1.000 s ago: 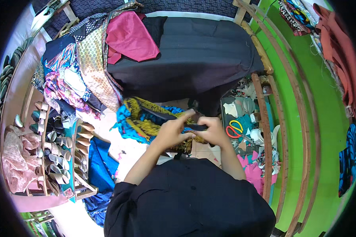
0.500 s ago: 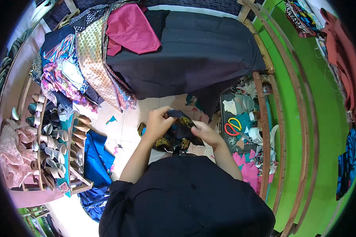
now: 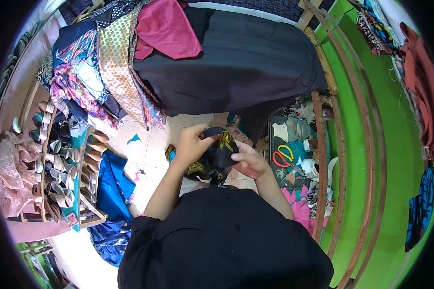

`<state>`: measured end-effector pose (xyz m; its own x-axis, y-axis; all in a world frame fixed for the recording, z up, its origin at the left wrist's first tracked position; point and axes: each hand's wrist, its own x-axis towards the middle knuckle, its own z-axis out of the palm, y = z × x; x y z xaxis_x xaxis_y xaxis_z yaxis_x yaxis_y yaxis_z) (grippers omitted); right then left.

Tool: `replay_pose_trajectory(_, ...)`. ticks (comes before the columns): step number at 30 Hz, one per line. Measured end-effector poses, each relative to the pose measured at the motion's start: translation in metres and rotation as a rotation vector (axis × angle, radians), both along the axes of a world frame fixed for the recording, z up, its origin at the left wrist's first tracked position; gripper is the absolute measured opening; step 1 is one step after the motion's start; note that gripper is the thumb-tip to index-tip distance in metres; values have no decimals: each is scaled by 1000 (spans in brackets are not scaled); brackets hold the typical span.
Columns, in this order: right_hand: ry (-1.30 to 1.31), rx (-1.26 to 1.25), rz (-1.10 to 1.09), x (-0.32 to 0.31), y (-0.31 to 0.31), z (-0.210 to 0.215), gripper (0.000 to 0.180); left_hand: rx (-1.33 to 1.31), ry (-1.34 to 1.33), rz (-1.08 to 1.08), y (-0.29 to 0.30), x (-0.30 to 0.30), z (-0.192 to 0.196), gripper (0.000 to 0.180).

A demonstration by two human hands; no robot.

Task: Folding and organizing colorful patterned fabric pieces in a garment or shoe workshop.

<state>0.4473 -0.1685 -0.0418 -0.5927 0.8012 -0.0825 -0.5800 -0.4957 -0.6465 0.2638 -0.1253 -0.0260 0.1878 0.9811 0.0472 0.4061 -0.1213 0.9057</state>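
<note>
Both hands, left hand (image 3: 190,144) and right hand (image 3: 248,163), pinch a bunched black-and-yellow patterned cloth (image 3: 216,155) above the tiled floor (image 3: 154,144).

Single head-worn fisheye view, looked steeply down over the wearer's own chest; dark shirt (image 3: 226,241) filled the lower centre of the frame. Forearms entered from below, left hand (image 3: 190,144) and right hand (image 3: 248,161) sat close, near frame centre. Tiled floor (image 3: 152,147) lay farther off beneath them. Straight wooden rails (image 3: 371,159) bowed along the right rim. Black corners ringed the circular picture. No second view was present.
</note>
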Motion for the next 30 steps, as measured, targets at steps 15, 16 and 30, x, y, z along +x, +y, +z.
replay_pose_trajectory(15,-693,426,-996,4,6,8,21,-6,48,-132,-1,-2,-16,22)
replay_pose_trajectory(16,-693,423,-997,5,6,7,21,-8,49,-134,-3,-1,-16,22)
replay_pose_trajectory(30,-386,228,-599,-1,2,12,53,355,-201,11,-11,-2,-2,24)
